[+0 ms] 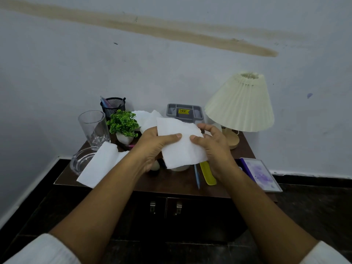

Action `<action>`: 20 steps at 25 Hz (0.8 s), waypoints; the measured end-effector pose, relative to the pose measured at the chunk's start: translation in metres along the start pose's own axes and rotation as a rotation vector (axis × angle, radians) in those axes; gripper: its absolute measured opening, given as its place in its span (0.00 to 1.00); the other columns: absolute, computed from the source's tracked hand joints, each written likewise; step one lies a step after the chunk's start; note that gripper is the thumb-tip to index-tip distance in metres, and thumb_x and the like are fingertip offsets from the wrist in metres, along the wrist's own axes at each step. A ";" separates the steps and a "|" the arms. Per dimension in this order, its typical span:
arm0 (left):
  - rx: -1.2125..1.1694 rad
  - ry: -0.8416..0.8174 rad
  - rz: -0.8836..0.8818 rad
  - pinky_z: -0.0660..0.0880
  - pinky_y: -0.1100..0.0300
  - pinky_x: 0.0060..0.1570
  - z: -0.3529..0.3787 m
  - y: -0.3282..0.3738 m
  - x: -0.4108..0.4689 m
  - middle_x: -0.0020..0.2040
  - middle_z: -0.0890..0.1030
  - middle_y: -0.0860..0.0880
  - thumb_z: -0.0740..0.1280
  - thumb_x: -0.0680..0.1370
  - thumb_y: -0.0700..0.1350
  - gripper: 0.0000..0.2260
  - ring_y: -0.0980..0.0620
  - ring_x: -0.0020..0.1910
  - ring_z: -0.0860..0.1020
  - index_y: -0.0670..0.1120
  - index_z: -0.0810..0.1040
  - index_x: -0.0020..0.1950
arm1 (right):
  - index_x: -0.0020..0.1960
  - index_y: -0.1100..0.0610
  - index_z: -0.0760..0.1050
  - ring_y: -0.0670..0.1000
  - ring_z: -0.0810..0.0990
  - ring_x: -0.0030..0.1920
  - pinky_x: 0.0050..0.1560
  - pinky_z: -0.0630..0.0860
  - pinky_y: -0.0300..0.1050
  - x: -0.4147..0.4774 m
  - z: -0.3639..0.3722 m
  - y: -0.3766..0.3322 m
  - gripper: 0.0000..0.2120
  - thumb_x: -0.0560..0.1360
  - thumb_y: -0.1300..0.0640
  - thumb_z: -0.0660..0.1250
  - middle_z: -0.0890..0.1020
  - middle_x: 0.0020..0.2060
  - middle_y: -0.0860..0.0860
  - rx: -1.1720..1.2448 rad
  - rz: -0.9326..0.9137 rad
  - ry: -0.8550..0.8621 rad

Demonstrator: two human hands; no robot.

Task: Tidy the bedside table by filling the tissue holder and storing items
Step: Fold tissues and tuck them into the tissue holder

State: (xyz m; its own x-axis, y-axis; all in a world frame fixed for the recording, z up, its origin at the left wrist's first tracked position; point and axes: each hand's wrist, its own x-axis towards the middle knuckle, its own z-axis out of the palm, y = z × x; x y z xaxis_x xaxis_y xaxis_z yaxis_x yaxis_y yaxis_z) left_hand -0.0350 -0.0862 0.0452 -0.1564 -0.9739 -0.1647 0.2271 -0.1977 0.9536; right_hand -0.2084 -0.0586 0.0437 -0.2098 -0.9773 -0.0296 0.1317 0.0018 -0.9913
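Left forearm (106, 197) and right forearm (262, 202) were bare and reached forward, converging at centre. White sleeves (43, 250) ended near the elbows. Left hand (152, 147) pinched the tissue (181, 147) at its left edge, thumb on top, fingers beneath. Right hand (214, 147) pinched the right edge likewise, fingers curled behind the sheet. Thumbs were near each other, not touching.
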 end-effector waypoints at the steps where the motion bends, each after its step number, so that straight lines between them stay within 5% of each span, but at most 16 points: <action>1: -0.011 0.021 -0.003 0.82 0.46 0.51 -0.002 0.000 0.007 0.53 0.87 0.44 0.78 0.71 0.39 0.17 0.43 0.55 0.84 0.42 0.83 0.59 | 0.63 0.55 0.75 0.54 0.84 0.51 0.48 0.84 0.50 0.005 -0.003 0.004 0.19 0.75 0.67 0.72 0.85 0.51 0.55 -0.033 -0.020 0.013; 5: -0.059 0.094 -0.022 0.81 0.46 0.54 -0.005 -0.002 0.031 0.53 0.86 0.44 0.77 0.73 0.41 0.14 0.43 0.55 0.84 0.42 0.82 0.58 | 0.62 0.54 0.75 0.55 0.84 0.52 0.50 0.84 0.55 0.023 -0.006 0.023 0.14 0.78 0.62 0.70 0.84 0.48 0.52 -0.271 -0.097 0.085; 7: -0.074 0.154 -0.022 0.81 0.46 0.53 -0.002 -0.004 0.041 0.53 0.85 0.43 0.76 0.74 0.41 0.11 0.43 0.53 0.83 0.43 0.81 0.55 | 0.63 0.51 0.75 0.49 0.81 0.55 0.52 0.83 0.48 0.024 -0.004 0.026 0.14 0.78 0.52 0.71 0.82 0.53 0.46 -0.423 -0.275 0.051; 10: -0.197 0.196 -0.082 0.83 0.49 0.44 -0.001 -0.002 0.047 0.49 0.85 0.43 0.74 0.76 0.39 0.11 0.44 0.50 0.84 0.41 0.80 0.57 | 0.73 0.48 0.66 0.42 0.72 0.67 0.63 0.73 0.39 0.021 0.001 0.028 0.36 0.71 0.37 0.74 0.73 0.66 0.42 -0.691 -0.534 -0.217; 12: -0.295 0.141 -0.176 0.84 0.51 0.39 -0.001 0.004 0.043 0.48 0.86 0.42 0.72 0.77 0.39 0.11 0.45 0.46 0.85 0.39 0.79 0.59 | 0.76 0.51 0.63 0.45 0.70 0.70 0.66 0.72 0.43 0.024 0.005 0.034 0.40 0.71 0.41 0.76 0.71 0.70 0.45 -0.872 -0.681 -0.326; 16: -0.329 -0.024 -0.219 0.85 0.51 0.43 -0.005 0.017 0.027 0.56 0.85 0.40 0.68 0.80 0.47 0.15 0.45 0.47 0.86 0.40 0.77 0.64 | 0.68 0.55 0.74 0.47 0.80 0.62 0.59 0.80 0.51 0.028 0.012 0.036 0.22 0.75 0.64 0.70 0.82 0.61 0.49 -0.509 -0.557 -0.223; 20: -0.221 -0.018 -0.075 0.84 0.53 0.46 -0.015 0.023 0.015 0.54 0.86 0.43 0.65 0.81 0.54 0.17 0.47 0.49 0.86 0.42 0.78 0.62 | 0.50 0.55 0.82 0.52 0.84 0.50 0.50 0.82 0.52 0.022 0.013 0.023 0.09 0.78 0.65 0.66 0.85 0.47 0.52 -0.102 -0.304 -0.131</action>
State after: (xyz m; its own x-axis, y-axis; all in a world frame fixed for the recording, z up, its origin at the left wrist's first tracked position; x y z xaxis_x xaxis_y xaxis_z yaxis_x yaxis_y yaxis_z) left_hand -0.0178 -0.1065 0.0613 -0.1970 -0.9539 -0.2263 0.4192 -0.2906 0.8601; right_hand -0.1977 -0.0827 0.0219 -0.0970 -0.9554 0.2789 -0.0168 -0.2786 -0.9602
